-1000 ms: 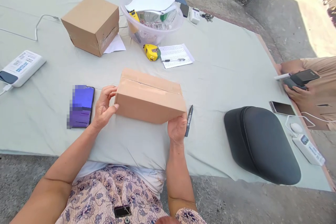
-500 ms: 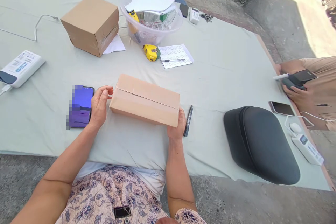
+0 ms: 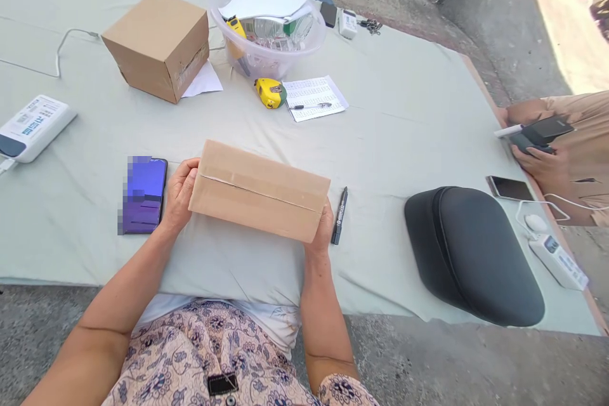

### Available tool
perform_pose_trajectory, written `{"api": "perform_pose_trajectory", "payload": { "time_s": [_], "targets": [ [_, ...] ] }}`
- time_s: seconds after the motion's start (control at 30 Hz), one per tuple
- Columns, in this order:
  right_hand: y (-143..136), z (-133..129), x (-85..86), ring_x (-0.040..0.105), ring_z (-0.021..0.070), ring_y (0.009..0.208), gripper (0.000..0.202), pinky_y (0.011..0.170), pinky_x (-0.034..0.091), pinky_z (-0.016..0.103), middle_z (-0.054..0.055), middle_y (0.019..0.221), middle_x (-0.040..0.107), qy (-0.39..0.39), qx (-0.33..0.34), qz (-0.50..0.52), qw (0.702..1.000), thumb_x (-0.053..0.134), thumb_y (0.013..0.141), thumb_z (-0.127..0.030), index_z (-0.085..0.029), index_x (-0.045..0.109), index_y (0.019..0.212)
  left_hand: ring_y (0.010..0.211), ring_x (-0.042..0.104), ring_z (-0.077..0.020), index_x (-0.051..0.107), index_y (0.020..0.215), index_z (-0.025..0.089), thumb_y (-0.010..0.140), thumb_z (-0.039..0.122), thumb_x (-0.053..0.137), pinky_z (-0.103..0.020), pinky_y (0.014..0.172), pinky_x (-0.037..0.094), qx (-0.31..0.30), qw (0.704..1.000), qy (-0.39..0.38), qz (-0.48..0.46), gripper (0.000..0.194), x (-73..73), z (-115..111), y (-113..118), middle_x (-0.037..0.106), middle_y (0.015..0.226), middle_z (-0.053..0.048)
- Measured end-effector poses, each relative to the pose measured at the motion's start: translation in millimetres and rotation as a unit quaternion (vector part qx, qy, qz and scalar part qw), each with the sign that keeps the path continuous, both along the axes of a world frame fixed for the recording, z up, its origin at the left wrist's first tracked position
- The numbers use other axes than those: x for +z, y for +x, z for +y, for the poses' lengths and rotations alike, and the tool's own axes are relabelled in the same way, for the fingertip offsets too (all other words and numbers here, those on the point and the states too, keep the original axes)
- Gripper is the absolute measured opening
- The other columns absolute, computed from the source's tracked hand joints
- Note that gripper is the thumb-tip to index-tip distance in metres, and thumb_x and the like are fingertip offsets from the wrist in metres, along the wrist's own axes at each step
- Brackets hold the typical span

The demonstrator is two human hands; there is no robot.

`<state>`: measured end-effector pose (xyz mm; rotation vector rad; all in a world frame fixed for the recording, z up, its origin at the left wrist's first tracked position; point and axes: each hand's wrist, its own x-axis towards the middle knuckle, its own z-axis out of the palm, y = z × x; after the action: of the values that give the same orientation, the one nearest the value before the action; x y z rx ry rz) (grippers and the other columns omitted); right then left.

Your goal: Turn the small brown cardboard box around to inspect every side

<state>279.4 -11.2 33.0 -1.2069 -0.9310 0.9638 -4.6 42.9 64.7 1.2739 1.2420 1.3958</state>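
Observation:
A closed, long brown cardboard box [image 3: 259, 190] is held between my two hands in front of my body, its seamed face turned up toward me. My left hand [image 3: 181, 195] grips the box's left end, with the fingertips hidden behind it. At the right end my right hand [image 3: 321, 227] is closed on the lower corner; most of its fingers are under the box. Close beside my left hand lies a phone [image 3: 145, 193] with a blue-purple screen, partly blurred out. A black marker [image 3: 339, 216] rests just right of my right hand.
Farther back are a larger cardboard box [image 3: 157, 44], a plastic basin [image 3: 266, 63] of bottles and papers, a yellow tape measure [image 3: 270, 93] and a printed sheet [image 3: 318, 92] with a pen. A black case [image 3: 476, 254] stands at right, near another person's hand [image 3: 542, 162]. A white device [image 3: 35, 127] lies left.
My left hand has come against the box's left end and taken hold of it. The box has been raised and tilted, its seamed face now facing me more.

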Motion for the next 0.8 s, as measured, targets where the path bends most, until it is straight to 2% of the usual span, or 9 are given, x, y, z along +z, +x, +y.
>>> {"api": "perform_pose_trajectory", "payload": {
  "time_s": [0.13,0.3,0.43,0.6,0.7,0.8],
  "targets": [
    [-1.2,-1.4,5.0,0.069,0.0307,0.119,0.067,0.1,0.056,0.049,0.01,0.124,0.073,0.016,0.012,0.02,1.0,0.056,0.083,-0.078,-0.024,0.068,0.122,0.089,0.067,-0.0228,0.069,0.102,0.021,0.088,0.073,0.058,-0.033,0.076,0.054,-0.01,0.999,0.046,0.0,0.055,0.1,1.9,-1.5,0.07,0.091,-0.006],
    [-0.8,-2.4,6.9,0.063,0.0322,0.128,0.081,0.106,0.053,0.05,0.011,0.134,0.068,0.032,0.02,-0.001,0.999,0.049,0.078,-0.089,-0.026,0.065,0.128,0.099,0.068,-0.0242,0.068,0.115,0.023,0.089,0.067,0.061,-0.035,0.079,0.057,-0.055,0.995,0.082,-0.007,0.052,-0.1,0.9,-0.9,0.071,0.112,-0.009],
    [-2.6,-2.4,11.5,0.061,0.0341,0.13,0.089,0.105,0.053,0.051,0.013,0.134,0.068,0.044,0.03,0.017,0.998,0.051,0.071,-0.094,-0.027,0.065,0.126,0.111,0.066,-0.0262,0.064,0.125,0.027,0.087,0.064,0.064,-0.042,0.095,0.057,-0.098,0.99,0.088,-0.043,0.052,-4.1,0.7,-0.1,0.065,0.13,-0.01],
    [-4.5,-1.8,14.3,0.058,0.0357,0.134,0.09,0.111,0.049,0.056,0.013,0.135,0.066,0.062,0.009,0.015,0.998,0.059,0.066,-0.094,-0.025,0.062,0.123,0.127,0.059,-0.0308,0.061,0.123,0.027,0.084,0.081,0.055,-0.047,0.106,0.051,-0.133,0.983,0.11,-0.06,0.067,-12.0,2.1,-0.7,0.06,0.132,-0.012],
    [-6.2,-1.3,11.1,0.056,0.0359,0.137,0.086,0.114,0.047,0.056,0.013,0.136,0.064,0.072,-0.019,-0.02,0.997,0.064,0.065,-0.091,-0.025,0.06,0.12,0.133,0.055,-0.0331,0.053,0.129,0.027,0.078,0.085,0.059,-0.05,0.108,0.05,-0.147,0.98,0.132,-0.011,0.078,-15.1,1.3,0.0,0.055,0.139,-0.015],
    [-9.2,-1.4,6.7,0.056,0.0345,0.137,0.077,0.116,0.046,0.054,0.014,0.136,0.063,0.066,-0.044,-0.07,0.994,0.069,0.07,-0.081,-0.024,0.059,0.121,0.135,0.054,-0.0329,0.044,0.138,0.026,0.078,0.073,0.072,-0.051,0.11,0.048,-0.121,0.979,0.143,0.08,0.081,-17.5,-1.8,3.6,0.052,0.144,-0.017]
  ]
}}
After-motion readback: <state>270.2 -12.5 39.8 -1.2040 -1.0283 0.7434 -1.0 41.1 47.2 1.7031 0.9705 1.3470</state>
